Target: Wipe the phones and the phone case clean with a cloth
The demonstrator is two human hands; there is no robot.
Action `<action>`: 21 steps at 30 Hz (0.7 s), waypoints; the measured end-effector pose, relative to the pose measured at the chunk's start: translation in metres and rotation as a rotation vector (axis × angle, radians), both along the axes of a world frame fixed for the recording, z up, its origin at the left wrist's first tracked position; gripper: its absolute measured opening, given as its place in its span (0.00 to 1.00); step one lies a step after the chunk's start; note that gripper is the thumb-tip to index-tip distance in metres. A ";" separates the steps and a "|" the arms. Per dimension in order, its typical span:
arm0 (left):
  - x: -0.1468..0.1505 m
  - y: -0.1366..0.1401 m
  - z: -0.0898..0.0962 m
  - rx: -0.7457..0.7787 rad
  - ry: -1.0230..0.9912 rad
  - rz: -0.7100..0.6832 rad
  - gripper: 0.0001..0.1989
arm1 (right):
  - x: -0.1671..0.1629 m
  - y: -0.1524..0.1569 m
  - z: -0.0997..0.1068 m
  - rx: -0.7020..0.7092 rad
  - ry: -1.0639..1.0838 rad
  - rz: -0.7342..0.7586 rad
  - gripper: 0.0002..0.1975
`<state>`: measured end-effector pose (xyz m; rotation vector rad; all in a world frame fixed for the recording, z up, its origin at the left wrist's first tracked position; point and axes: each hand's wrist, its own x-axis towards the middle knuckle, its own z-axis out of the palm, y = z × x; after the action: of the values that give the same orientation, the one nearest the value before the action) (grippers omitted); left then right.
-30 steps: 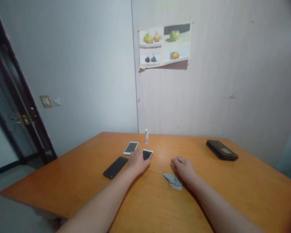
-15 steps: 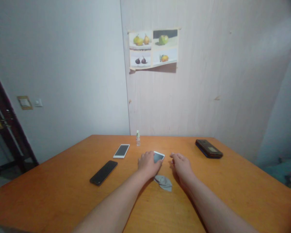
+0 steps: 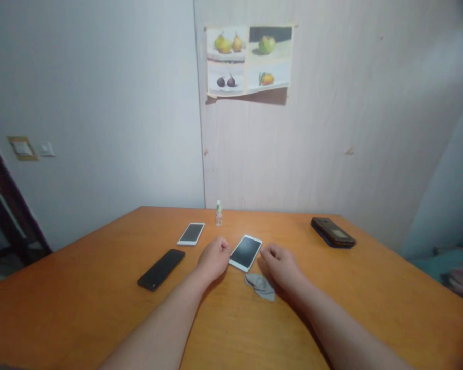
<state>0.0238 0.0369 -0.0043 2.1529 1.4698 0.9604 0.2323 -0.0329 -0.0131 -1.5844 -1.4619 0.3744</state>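
Observation:
A white smartphone (image 3: pixel 246 253) with a dark screen lies on the table, face up and slightly turned. On its left side rests my left hand (image 3: pixel 215 258), curled into a loose fist with nothing visible in it. My right hand (image 3: pixel 281 262) is closed too, its knuckles close to the phone's right edge. I cannot tell whether either hand touches the phone. Just below the phone lies a crumpled grey cloth (image 3: pixel 261 287), near my right wrist.
On the left are a black phone (image 3: pixel 161 270) and another white phone (image 3: pixel 191 234). A small clear bottle (image 3: pixel 218 213) stands at the back of the wooden table (image 3: pixel 81 293). A dark wallet-like stack (image 3: pixel 333 232) lies at the back right.
My left hand has come off the white phone and moved left, curling shut; the phone's whole screen now shows. My right hand has shifted slightly. The view has tilted down a little.

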 end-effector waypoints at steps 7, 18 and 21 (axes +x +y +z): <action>0.015 -0.024 0.004 0.072 0.179 -0.073 0.28 | -0.012 -0.028 0.014 -0.204 -0.310 0.237 0.11; 0.022 -0.034 0.010 0.024 0.274 -0.074 0.32 | 0.013 -0.010 -0.003 -0.055 0.059 0.008 0.05; 0.023 -0.033 0.008 0.021 0.244 -0.079 0.29 | 0.016 -0.005 -0.007 -0.012 0.243 -0.011 0.05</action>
<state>0.0465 0.0038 0.0039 2.3936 1.4726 0.7093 0.2482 -0.0379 -0.0197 -1.4980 -1.2665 0.5505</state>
